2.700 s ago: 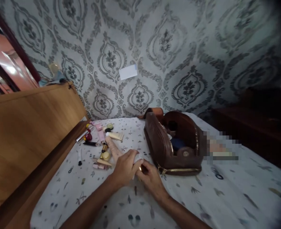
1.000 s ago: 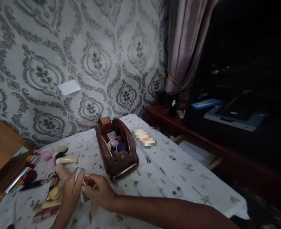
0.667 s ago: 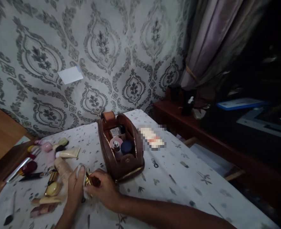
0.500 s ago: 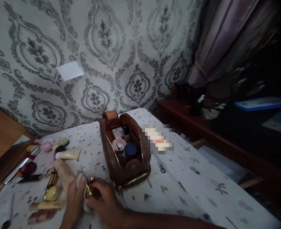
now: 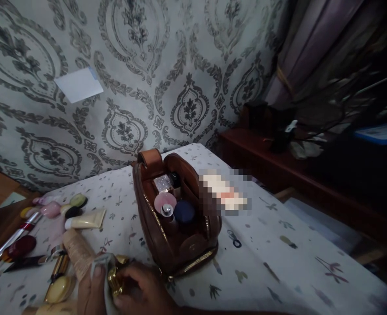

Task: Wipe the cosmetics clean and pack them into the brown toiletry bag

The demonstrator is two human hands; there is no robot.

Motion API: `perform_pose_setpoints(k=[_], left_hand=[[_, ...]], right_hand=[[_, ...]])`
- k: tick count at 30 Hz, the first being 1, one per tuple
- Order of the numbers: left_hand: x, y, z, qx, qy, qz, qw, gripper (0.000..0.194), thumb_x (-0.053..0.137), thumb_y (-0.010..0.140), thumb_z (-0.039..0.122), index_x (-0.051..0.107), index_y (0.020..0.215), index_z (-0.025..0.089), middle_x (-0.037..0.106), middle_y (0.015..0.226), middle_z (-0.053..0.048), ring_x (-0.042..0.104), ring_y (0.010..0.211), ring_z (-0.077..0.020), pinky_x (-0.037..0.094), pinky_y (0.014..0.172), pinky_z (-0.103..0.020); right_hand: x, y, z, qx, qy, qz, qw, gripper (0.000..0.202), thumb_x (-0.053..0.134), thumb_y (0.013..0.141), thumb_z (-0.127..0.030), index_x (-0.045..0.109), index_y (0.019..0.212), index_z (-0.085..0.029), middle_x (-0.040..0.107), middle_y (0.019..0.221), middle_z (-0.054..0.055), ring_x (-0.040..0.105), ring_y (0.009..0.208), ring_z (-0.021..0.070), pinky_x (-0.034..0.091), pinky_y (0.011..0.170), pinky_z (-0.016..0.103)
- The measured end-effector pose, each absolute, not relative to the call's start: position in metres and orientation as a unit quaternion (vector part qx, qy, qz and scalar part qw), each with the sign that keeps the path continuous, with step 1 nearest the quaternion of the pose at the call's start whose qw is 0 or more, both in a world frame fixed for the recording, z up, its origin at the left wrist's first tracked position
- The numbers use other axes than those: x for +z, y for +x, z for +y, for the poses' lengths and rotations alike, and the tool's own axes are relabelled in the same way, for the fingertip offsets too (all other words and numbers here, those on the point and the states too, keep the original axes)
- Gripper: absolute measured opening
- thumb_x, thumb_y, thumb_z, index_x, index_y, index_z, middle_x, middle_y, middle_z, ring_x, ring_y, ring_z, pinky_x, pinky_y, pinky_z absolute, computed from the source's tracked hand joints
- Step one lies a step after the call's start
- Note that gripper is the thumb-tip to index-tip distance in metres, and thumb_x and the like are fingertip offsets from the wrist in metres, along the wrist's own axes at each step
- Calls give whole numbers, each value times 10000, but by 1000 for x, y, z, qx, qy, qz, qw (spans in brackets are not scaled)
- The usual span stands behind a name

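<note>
L. hand (image 5: 91,291) fingers closed on cloth (image 5: 105,262), R. hand's (image 5: 147,291) on gold item (image 5: 115,281); bag (image 5: 177,253) approx. 1–2 o'clock; grips unchanged, prob. same step.

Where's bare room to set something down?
Widest: patterned white cloth right of the open brown leather-look bag, nearer than the pixelated pale patch. Narrower: between bag and cream squeeze tube. Crowded: left side, packed with small multicoloured cosmetics; near edge left of bag, occupied by left hand and right hand.
</note>
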State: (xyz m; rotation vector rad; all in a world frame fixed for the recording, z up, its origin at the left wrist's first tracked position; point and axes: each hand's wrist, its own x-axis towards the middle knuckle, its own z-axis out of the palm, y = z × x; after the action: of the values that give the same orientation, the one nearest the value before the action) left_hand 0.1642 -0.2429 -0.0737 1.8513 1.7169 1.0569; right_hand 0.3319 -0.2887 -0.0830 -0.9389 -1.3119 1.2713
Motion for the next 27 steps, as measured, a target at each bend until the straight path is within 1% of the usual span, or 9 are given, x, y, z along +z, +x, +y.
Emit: perform_pose_setpoints(k=[4, 6, 9, 12, 15, 18, 22, 24, 27], left_hand=[[-66, 174, -248, 421, 574, 642, 286, 630, 536, 669, 830, 630, 590, 212, 595, 528, -12, 550, 537, -209, 525, 545, -313], [-63, 178, -250, 433, 540, 656, 301, 643, 550, 650, 839, 646, 606, 205, 602, 535, -13, 548, 545, -207, 508, 529, -301], [-65, 179, -249, 447, 518, 661, 309, 665, 535, 656, 847, 697, 678, 202, 674, 626, -39, 593, 617, -229, 526, 576, -311], [-72, 175, -247, 448, 525, 644, 330, 610, 618, 582, 831, 668, 611, 223, 697, 654, -62, 627, 679, -256, 543, 608, -323], [-77, 175, -250, 443, 526, 634, 353, 562, 597, 639, 791, 638, 598, 232, 673, 613, -59, 632, 657, -259, 536, 577, -328], [-75, 181, -255, 429, 508, 653, 363, 564, 543, 704, 776, 619, 624, 223, 657, 601, -44, 623, 622, -245, 526, 559, -323], [-62, 188, -256, 405, 485, 682, 370, 554, 510, 727, 766, 565, 607, 229, 631, 561, -20, 598, 578, -231, 502, 545, -311], [-55, 189, -252, 380, 490, 705, 344, 524, 492, 753, 728, 560, 593, 234, 609, 532, -16, 595, 579, -236, 486, 547, -311], [-49, 188, -248, 335, 496, 743, 297, 486, 460, 804, 653, 555, 569, 238, 550, 481, -7, 582, 573, -239, 475, 558, -316]], right_hand=[[-90, 330, -285, 477, -374, -592, 532, 359, 766, 698, -243, 727, 1052, -197, 724, 1005, 56, 647, 919, 197, 487, 832, 268], [-97, 323, -283, 423, -355, -624, 552, 343, 794, 702, -294, 721, 1022, -194, 727, 966, 55, 649, 913, 192, 495, 839, 266], [-108, 311, -285, 356, -352, -627, 597, 254, 776, 753, -355, 702, 946, -207, 723, 933, 46, 653, 877, 173, 507, 837, 257], [-118, 306, -290, 338, -360, -622, 608, 217, 719, 815, -347, 680, 991, -226, 690, 1061, 63, 645, 941, 169, 507, 852, 252], [-125, 304, -293, 325, -350, -626, 616, 267, 702, 827, -346, 650, 1066, -238, 643, 1120, 69, 632, 967, 162, 509, 843, 235], [-132, 301, -291, 292, -379, -619, 622, 278, 721, 813, -401, 652, 1026, -236, 622, 1063, 55, 620, 885, 148, 517, 783, 219], [-134, 298, -291, 267, -427, -641, 580, 272, 702, 827, -449, 667, 998, -240, 592, 965, 32, 585, 779, 131, 497, 687, 207], [-133, 298, -293, 250, -439, -643, 576, 237, 682, 848, -452, 675, 979, -254, 576, 901, 10, 557, 708, 113, 471, 637, 195], [-128, 300, -297, 224, -446, -644, 580, 195, 662, 872, -442, 686, 982, -283, 557, 867, -7, 532, 667, 98, 450, 617, 190]])
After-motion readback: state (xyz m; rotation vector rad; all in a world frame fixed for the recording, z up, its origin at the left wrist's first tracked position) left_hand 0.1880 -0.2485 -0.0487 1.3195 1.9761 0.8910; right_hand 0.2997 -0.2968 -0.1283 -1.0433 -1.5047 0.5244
